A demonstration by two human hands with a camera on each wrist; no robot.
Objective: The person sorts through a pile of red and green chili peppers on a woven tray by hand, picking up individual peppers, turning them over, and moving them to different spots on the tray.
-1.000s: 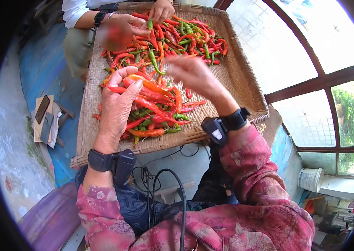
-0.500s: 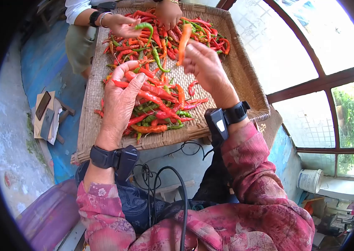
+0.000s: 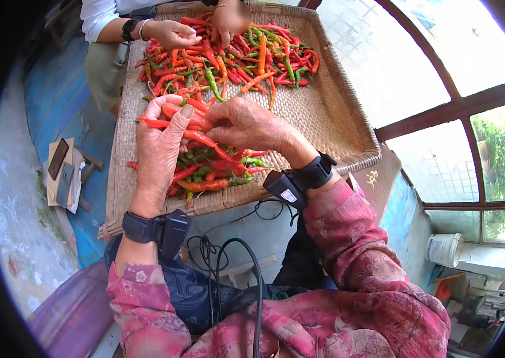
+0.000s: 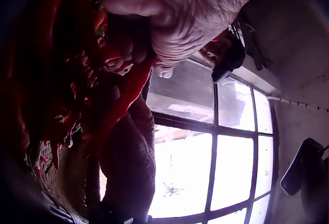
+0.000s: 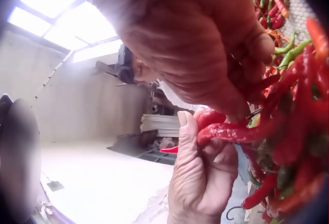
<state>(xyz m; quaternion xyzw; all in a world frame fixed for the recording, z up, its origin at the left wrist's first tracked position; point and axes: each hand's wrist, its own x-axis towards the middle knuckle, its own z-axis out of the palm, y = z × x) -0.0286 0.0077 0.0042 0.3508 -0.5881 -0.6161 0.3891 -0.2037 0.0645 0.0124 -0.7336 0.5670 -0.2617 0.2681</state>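
My left hand (image 3: pixel 158 146) grips several red peppers (image 3: pixel 197 136), the thumb laid over them, above the near pile in the woven tray (image 3: pixel 348 128). In the right wrist view the left hand (image 5: pixel 203 183) has its thumb along a wrinkled red pepper (image 5: pixel 231 132). My right hand (image 3: pixel 253 126) is beside it with curled fingers at the far ends of the held peppers. Its fingertips touch the stem end in the right wrist view, where the right hand (image 5: pixel 190 44) covers part of the pile. The left wrist view is dark, with a red pepper (image 4: pixel 131 90) below the left hand (image 4: pixel 190 13).
Across the tray another person's hands (image 3: pixel 172 34) are over the far pile of red and green peppers (image 3: pixel 243 56). Black cables (image 3: pixel 208 250) hang below the tray's near edge. Two phones (image 3: pixel 59 158) lie on a stand at the left, and a white bucket (image 3: pixel 443 249) stands at the right.
The orange pepper from my right hand is gone from it, and an orange pepper lies on the far pile. My right hand has come back to the left. The other person's green pepper has left their hand.
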